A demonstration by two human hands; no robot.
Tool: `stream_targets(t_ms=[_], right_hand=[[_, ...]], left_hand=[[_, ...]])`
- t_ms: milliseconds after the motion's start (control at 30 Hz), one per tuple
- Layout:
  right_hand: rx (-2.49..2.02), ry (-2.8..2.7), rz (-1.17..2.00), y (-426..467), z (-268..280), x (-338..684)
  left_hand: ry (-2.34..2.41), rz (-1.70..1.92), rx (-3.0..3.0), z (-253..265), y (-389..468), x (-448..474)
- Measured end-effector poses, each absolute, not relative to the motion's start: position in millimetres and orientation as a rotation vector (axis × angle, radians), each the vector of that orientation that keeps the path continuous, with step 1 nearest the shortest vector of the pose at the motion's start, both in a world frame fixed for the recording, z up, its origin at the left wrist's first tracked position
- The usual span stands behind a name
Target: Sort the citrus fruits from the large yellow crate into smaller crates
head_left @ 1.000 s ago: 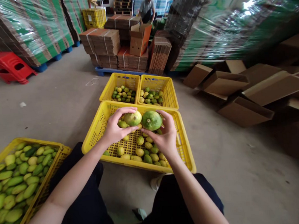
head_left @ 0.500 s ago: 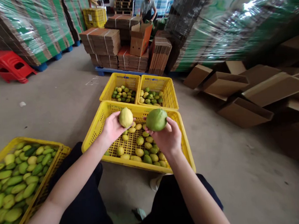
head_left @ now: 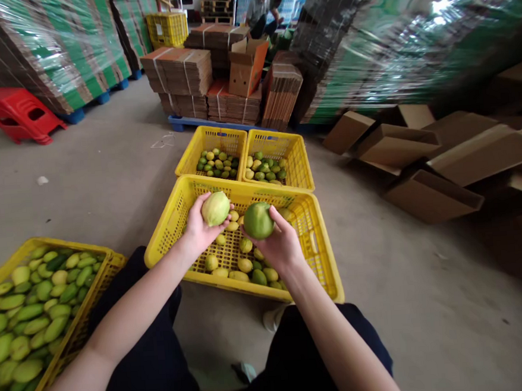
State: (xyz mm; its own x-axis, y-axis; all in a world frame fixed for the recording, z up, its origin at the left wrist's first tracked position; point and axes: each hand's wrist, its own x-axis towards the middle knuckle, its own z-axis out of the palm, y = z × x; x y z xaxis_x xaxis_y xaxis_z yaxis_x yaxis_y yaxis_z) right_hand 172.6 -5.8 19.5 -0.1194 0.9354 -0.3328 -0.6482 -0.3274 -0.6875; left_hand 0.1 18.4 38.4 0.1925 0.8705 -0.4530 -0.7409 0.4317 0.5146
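My left hand [head_left: 199, 225] is closed around a yellow-green lemon [head_left: 216, 209], tilted with its pointed tip up. Just to the right, my right hand [head_left: 283, 240] grips a larger green lemon [head_left: 258, 221] between thumb and fingers. Both fruits are held above a wide yellow plastic crate [head_left: 325, 256], apart from each other. Loose yellow and green lemons [head_left: 245, 265] lie on that crate's slotted floor, partly hidden by my hands.
Two smaller yellow crates [head_left: 302, 157] with some fruit adjoin the far side. A full crate of green fruit [head_left: 32, 318] stands at my left. Open cardboard boxes [head_left: 398, 144] lie at right, flattened cartons [head_left: 178, 70] and a seated person [head_left: 259, 11] behind. A red stool [head_left: 18, 114] stands far left.
My right hand has brought the green lemon left and slightly down, nearer the other one. The left-hand lemon has turned and shifted slightly left. The person behind has raised an arm.
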Motion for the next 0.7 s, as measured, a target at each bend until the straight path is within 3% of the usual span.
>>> stream_targets(t_ms=[433, 700], right_hand=[[-1.001, -0.397, 1.729, -4.9, 22.2, 171.5], [-0.984, -0.247, 1.895, -5.6, 27.3, 173.4]], left_hand=[[0.76, 1.168, 0.109, 39.4, 14.7, 5.5], [0.662, 1.218, 0.085, 34.5, 10.0, 6.2]])
